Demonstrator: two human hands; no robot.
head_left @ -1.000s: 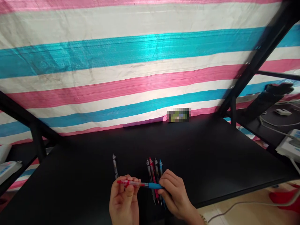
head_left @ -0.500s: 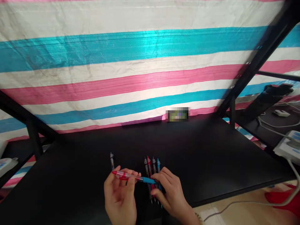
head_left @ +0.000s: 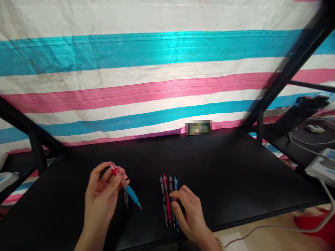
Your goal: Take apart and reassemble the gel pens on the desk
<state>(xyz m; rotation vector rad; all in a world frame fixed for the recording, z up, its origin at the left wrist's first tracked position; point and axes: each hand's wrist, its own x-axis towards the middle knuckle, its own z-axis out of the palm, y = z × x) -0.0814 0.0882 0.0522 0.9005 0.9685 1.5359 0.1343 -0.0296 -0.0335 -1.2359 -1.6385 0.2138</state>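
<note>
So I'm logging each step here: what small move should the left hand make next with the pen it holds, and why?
Probably lower the pen onto the black table, beside the single pen lying just under it. The left hand alone pinches it, tip angled down near the surface, while the right hand rests on the row of four pens.
</note>
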